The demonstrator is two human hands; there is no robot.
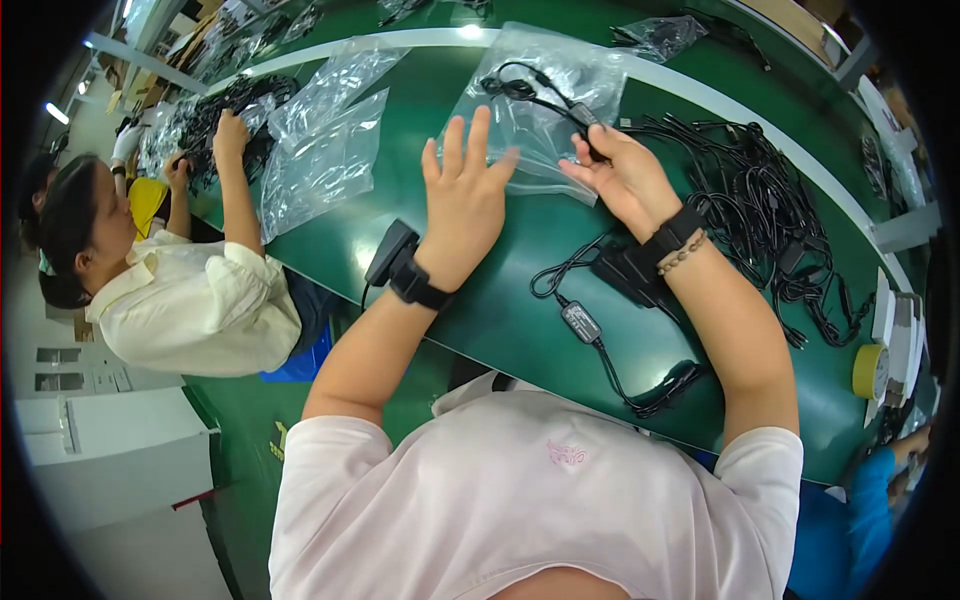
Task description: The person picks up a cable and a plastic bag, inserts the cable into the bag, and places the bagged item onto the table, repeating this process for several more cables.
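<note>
My right hand (pixel 632 178) pinches a black cable (pixel 550 98) that has a small inline box and a looped end. The cable lies over a transparent plastic bag (pixel 500 110), flat on the green table. My left hand (pixel 468 195) is at the bag's near left edge, fingers spread, with nothing in it. Close to my body rests another black cable with a labelled inline box (pixel 580 322) and a coiled end. Black straps with a dark device circle both wrists; my right wrist also has a beaded bracelet.
A large tangle of black cables (pixel 760 200) covers the table's right side. More transparent bags (pixel 325 150) lie at the left, near a co-worker (pixel 200 290) handling black cables. A yellow tape roll (pixel 870 372) stands by the right edge. Another person's blue sleeve (pixel 870 510) shows lower right.
</note>
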